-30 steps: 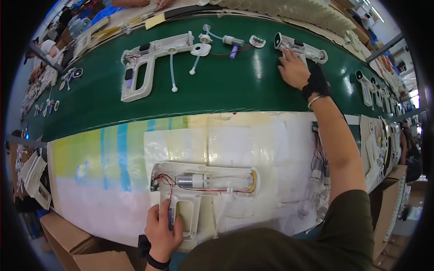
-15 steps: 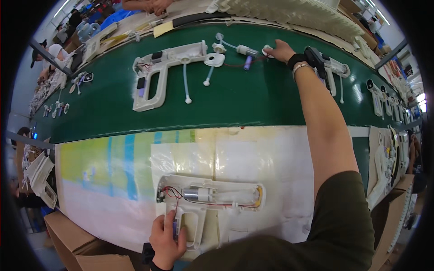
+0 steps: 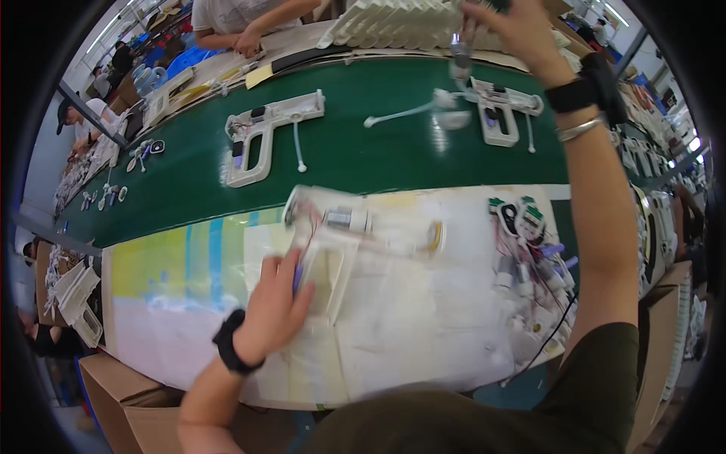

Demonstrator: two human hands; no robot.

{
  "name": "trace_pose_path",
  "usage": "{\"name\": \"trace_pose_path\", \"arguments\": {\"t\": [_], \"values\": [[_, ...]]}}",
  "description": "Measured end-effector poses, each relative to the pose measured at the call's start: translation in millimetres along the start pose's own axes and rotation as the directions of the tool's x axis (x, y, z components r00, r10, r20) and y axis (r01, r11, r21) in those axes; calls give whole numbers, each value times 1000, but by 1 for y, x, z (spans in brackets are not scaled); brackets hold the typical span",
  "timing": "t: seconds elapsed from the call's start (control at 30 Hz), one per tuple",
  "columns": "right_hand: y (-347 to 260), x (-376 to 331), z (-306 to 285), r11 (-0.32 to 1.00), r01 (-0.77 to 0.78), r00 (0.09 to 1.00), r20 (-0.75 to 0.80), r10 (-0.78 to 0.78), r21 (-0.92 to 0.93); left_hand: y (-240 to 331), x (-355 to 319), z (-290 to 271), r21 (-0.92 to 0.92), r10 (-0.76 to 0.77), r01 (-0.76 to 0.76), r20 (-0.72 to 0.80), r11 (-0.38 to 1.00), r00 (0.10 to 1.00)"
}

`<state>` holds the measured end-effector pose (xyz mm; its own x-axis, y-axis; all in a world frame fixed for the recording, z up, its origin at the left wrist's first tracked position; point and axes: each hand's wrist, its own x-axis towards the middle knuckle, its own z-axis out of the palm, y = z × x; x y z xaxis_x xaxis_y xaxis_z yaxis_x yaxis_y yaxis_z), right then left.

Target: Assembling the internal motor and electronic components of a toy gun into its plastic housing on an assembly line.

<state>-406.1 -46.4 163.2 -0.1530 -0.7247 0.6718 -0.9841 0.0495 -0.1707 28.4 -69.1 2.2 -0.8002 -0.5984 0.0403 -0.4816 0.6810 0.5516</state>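
Both hands work an assembly line: the left hand (image 3: 276, 306), wearing a black wristband, presses down on the grip of an open white pistol-shaped housing (image 3: 333, 242), fingers spread over its handle, while the right hand (image 3: 508, 29), raised high over the belt, pinches a small blurred part (image 3: 458, 47) between its fingertips; what kind of part it is cannot be told. Running across the scene is a green conveyor belt (image 3: 363, 155), with open green surface between a second white housing (image 3: 265, 132) left of centre and a third (image 3: 501, 110) under the raised hand, beside a white long-stemmed piece (image 3: 412, 113). Nearer the person, the desk (image 3: 416, 333) is covered by a pale sheet with yellow, green and blue bands (image 3: 181, 257) at its left; the held housing lies on it near the belt's edge, motor and red wires showing inside, with bare sheet below and to the right. Brown cardboard boxes (image 3: 113, 386) stand under the desk's near left corner. At the desk's right lies a heap of small wired components (image 3: 529, 257). Stacked white ribbed trays (image 3: 401, 21) line the belt's far side, where another person's hands (image 3: 246, 41) rest on a table.
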Motion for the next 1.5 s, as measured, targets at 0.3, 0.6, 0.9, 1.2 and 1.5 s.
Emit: {"name": "trace_pose_path", "arguments": {"t": [0.3, 0.6, 0.9, 1.2, 1.5], "values": [[-80, -94, -216, 959, -79, 988, -104, 111, 272, 17, 206, 70, -44, -81, 73, -198, 996, 977], [-120, -175, -222, 734, 331, 796, 242, -555, 593, 13, 204, 54, -47, 112, -140, -384, 989, 917], [-190, -191, -104, 844, 103, 819, 436, -372, 527, -132, -17, -58, -50, -191, 191, -486, 980, 853], [-151, -224, 33, 939, -269, 895, 417, 161, 216, -172, -144, -109, 104, -227, 345, -574, 933, 787], [-170, -240, -65, 834, -290, 954, 69, 293, 470, -54, -182, 21, 258, 68, -10, -217, 966, 974]]}}
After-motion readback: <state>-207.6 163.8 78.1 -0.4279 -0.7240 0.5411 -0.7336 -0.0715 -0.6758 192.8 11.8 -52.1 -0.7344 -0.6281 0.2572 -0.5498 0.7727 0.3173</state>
